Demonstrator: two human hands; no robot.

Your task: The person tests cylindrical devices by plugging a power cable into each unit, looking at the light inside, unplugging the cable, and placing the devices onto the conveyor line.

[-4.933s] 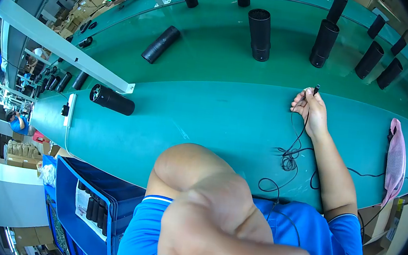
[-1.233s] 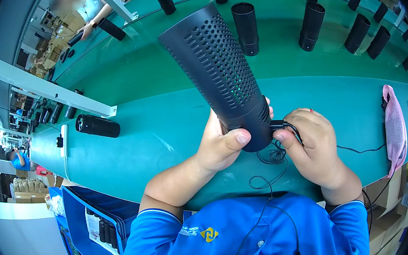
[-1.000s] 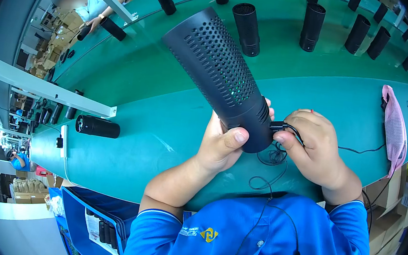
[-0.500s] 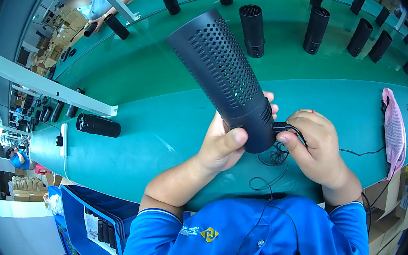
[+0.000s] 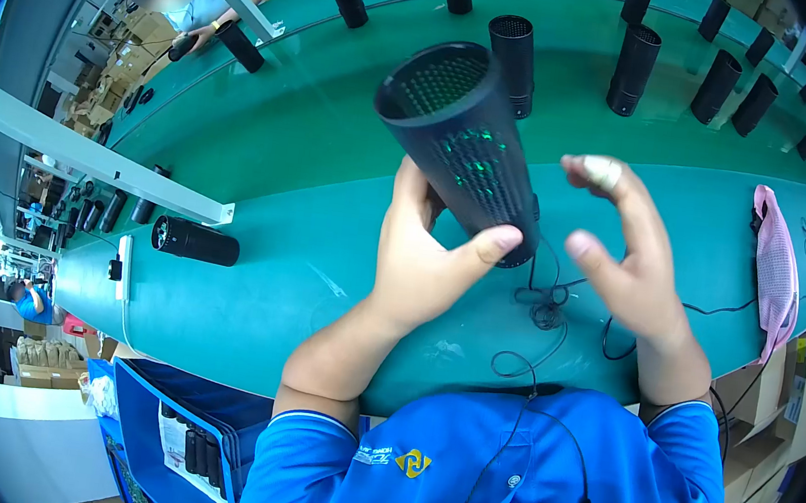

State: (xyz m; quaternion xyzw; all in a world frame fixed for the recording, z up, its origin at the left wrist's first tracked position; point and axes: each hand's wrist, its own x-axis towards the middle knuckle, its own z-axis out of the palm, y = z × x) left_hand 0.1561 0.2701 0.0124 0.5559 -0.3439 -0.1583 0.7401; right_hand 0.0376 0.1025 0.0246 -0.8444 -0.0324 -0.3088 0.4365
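Observation:
My left hand (image 5: 436,265) is wrapped round the lower part of a black perforated cylinder (image 5: 477,166). The cylinder tilts so that its open top rim faces me, and green lights glow through its holes. To the right, my right hand (image 5: 631,253) is in the air with thumb and fingers apart, holding nothing. A pale wrap covers one of its fingertips. Beneath the cylinder, a thin black cable (image 5: 547,314) lies in a tangle on the green table. Whether a plug still sits in the cylinder's base is hidden.
Several similar black cylinders (image 5: 632,71) stand along the green surface (image 5: 376,139) at the back. Another cylinder (image 5: 195,241) lies at the left. A pink mesh cloth (image 5: 771,274) hangs at the right edge. A blue bin (image 5: 133,400) stands lower left. Behind a white post, a co-worker (image 5: 193,4) handles cylinders.
My right hand has let go of the cable plug at the cylinder's base and opened, moving away. My left hand has tipped the cylinder so its open top shows.

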